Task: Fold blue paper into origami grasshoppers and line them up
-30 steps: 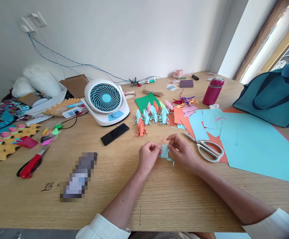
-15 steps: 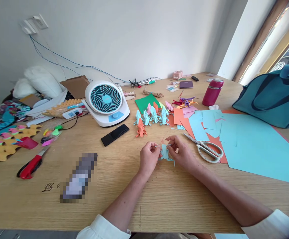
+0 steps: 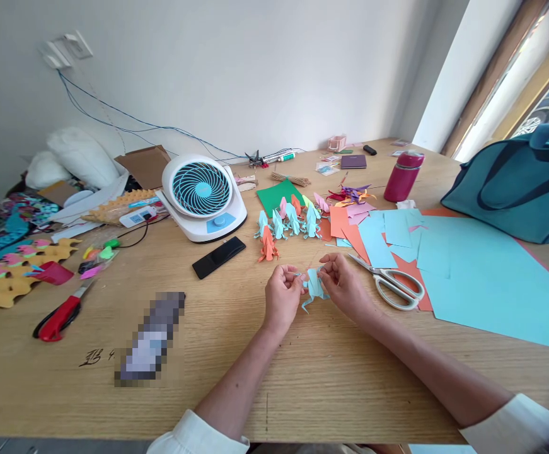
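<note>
Between my two hands is a light blue folded paper figure (image 3: 315, 285) with thin bent legs, just above the wooden table. My left hand (image 3: 283, 295) pinches it from the left with thumb and forefinger. From the right, the fingers of my right hand (image 3: 343, 282) are closed on its other side and cover part of it. Beyond my hands stand several finished folded figures of the same kind, among them a light blue one (image 3: 311, 221) and an orange one (image 3: 268, 244).
White-handled scissors (image 3: 397, 287) lie right of my right hand, beside light blue sheets (image 3: 496, 277). A fan (image 3: 203, 195), a black phone-like slab (image 3: 219, 256) and red-handled scissors (image 3: 60, 317) are to the left. A magenta bottle (image 3: 404, 176) and a teal bag (image 3: 515, 183) stand at right.
The paper figure has turned slightly between my fingers; one leg now hangs down at its left, where before one hung at its right. My right hand has risen a little.
</note>
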`<state>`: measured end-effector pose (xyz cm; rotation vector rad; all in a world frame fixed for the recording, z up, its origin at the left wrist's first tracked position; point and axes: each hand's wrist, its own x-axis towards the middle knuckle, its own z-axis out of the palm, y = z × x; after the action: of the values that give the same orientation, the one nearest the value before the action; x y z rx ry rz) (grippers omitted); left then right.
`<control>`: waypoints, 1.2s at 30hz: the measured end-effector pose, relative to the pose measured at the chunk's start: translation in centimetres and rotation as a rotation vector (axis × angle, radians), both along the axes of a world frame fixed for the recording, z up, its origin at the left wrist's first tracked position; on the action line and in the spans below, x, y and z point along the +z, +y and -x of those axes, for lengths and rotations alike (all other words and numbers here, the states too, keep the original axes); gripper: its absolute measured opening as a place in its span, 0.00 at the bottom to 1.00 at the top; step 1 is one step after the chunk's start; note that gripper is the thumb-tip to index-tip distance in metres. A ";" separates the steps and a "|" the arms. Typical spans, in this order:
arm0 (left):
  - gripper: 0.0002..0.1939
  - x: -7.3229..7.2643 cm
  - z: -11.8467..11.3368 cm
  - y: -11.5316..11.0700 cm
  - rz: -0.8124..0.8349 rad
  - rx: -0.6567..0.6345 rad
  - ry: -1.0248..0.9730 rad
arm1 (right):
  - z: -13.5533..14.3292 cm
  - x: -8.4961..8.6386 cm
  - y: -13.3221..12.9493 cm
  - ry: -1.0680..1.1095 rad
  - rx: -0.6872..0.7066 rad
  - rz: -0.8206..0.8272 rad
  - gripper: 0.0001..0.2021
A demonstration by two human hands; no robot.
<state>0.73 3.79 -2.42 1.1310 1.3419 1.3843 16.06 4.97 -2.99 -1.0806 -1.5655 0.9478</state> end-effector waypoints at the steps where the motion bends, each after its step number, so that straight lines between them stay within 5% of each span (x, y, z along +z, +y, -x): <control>1: 0.14 0.1 0.0 0.1 0.000 0.013 0.006 | 0.0 -0.1 0.1 0.001 -0.010 0.007 0.11; 12: 0.23 -0.7 0.6 1.5 0.079 0.012 0.079 | -1.0 -0.7 1.1 -0.168 -0.184 0.050 0.14; 16: 0.18 -1.0 1.0 1.5 0.063 0.031 0.188 | -1.4 -0.6 1.0 -0.231 -0.210 0.009 0.11; 21: 0.03 -0.8 1.5 0.9 -0.028 0.015 0.429 | -2.3 -0.2 0.8 -0.317 -0.197 -0.027 0.06; 36: 0.08 -0.5 2.1 -1.0 -0.128 -0.152 0.924 | -2.1 -0.8 -0.6 -0.503 -0.001 -0.059 0.09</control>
<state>-1.36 2.79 -2.96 2.0523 1.7338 0.8404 18.18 4.34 -3.76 -1.3460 -1.9809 0.6490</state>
